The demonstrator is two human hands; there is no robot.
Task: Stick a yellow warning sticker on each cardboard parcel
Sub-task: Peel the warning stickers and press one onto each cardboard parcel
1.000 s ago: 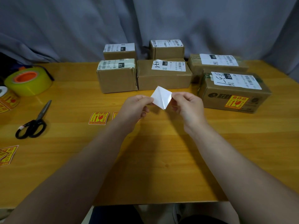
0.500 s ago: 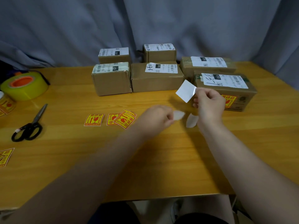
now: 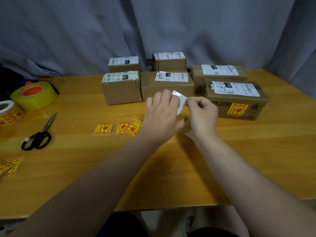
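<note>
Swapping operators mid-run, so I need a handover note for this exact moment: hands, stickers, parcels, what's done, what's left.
Right hand: grip pinches a white sheet; its printed side is not visible.
Left hand: fingers at the sheet's other edge, grip unclear.
Done: front-right parcel carries a yellow sticker on its front face.
Left: other five parcels at the back of the table show no sticker on visible faces.
Supplies: loose stickers left of the hands, more at the near-left edge, sticker roll far left.
</note>
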